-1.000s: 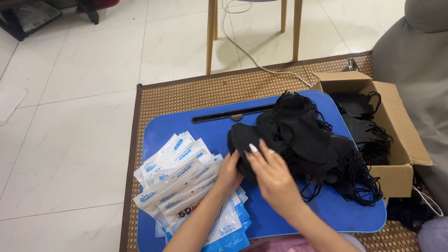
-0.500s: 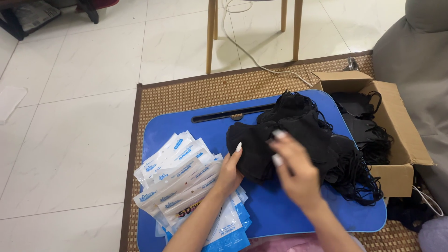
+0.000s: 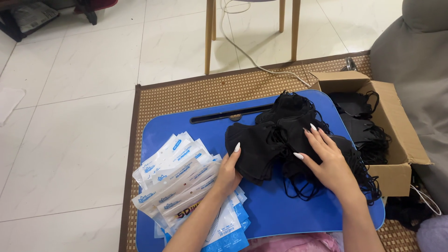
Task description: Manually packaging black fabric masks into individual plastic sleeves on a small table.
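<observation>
Left hand [image 3: 229,171] gripping the near edge of a small stack of black face masks [image 3: 254,150] on the blue lap table [image 3: 280,210], thumb hidden beneath, fingers curled over the top. Right hand [image 3: 326,161] laid flat with fingers spread on the big loose pile of black masks [image 3: 298,116] just right of that stack, pinching nothing. Fanned white-and-blue packets [image 3: 179,182] at near left under the left forearm, open cardboard box [image 3: 396,135] holding more masks at far right on the woven mat [image 3: 186,98].
</observation>
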